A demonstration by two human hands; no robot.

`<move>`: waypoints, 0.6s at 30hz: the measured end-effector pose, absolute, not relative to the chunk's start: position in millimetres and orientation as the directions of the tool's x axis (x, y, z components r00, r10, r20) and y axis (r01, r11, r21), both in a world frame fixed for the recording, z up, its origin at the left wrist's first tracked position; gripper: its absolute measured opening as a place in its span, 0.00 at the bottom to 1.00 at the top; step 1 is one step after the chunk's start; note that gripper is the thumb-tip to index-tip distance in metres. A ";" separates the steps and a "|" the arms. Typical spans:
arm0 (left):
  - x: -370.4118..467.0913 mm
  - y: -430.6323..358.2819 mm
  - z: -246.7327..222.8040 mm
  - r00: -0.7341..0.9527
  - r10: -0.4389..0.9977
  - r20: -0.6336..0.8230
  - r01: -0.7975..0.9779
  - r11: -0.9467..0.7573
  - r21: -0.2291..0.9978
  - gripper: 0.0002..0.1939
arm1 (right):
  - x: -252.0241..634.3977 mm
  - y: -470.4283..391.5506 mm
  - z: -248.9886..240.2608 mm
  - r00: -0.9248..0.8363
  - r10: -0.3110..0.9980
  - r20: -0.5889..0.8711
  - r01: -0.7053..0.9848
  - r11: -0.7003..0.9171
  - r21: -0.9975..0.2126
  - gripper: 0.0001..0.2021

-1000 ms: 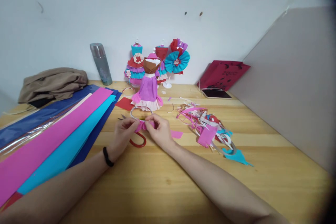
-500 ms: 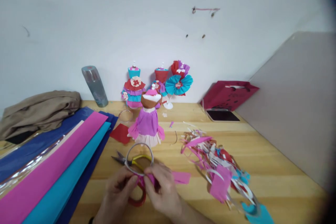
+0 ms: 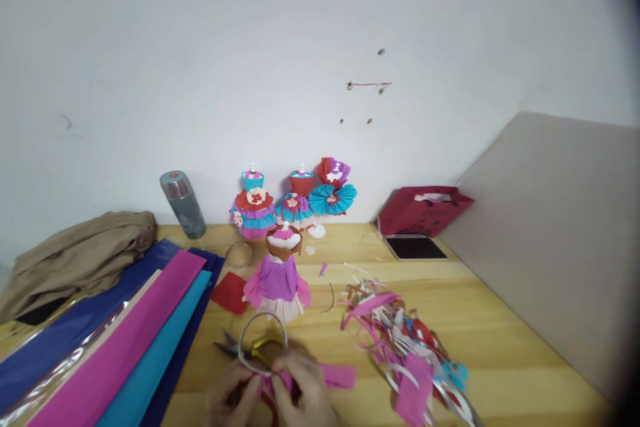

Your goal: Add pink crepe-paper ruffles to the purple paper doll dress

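Observation:
My left hand (image 3: 233,395) and my right hand (image 3: 304,388) are side by side at the front of the table. Both have their fingers pinched on pink crepe paper at the lower edge of a thin pale ring (image 3: 241,337), which stands upright above them. A strip of the pink crepe paper (image 3: 341,375) sticks out to the right from behind my right hand. Behind the ring lie scissors (image 3: 226,345) with yellow and red handles, partly hidden. Just beyond stands a small dress form (image 3: 279,279) in a purple, pink and cream paper dress.
Three more dressed forms (image 3: 253,207) stand by the wall, beside a thermos (image 3: 185,207). Folded coloured paper (image 3: 120,340) and brown cloth (image 3: 85,257) lie left. Paper scraps (image 3: 395,330), a tablet-like device (image 3: 416,247) and a dark red bag (image 3: 423,210) are right.
The camera view has tilted up, so everything sits lower in the picture. Both hands still pinch the pink crepe paper at the ring, with little other movement.

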State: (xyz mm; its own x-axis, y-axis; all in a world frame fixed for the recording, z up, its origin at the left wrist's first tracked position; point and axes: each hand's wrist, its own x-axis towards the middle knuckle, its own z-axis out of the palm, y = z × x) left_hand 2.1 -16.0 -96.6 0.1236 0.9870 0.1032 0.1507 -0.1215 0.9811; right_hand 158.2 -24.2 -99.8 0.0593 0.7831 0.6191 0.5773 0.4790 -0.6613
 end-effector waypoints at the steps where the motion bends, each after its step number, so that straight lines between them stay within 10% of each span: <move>1: 0.1 -14.3 -90.4 0.170 0.983 0.073 0.177 -0.103 0.979 0.15 | 157.8 -23.6 -91.8 0.033 0.809 0.587 0.554 0.474 -0.684 0.06; 12: -21.5 -3.1 51.4 0.204 0.841 0.500 0.512 -0.528 0.678 0.11 | 171.6 -20.8 47.7 -0.032 0.987 0.157 0.435 0.156 -0.887 0.05; 18: -13.7 9.4 146.3 0.536 0.766 0.355 0.274 -0.555 0.785 0.15 | 177.7 -32.6 158.6 -0.068 0.986 0.151 0.360 0.165 -0.918 0.06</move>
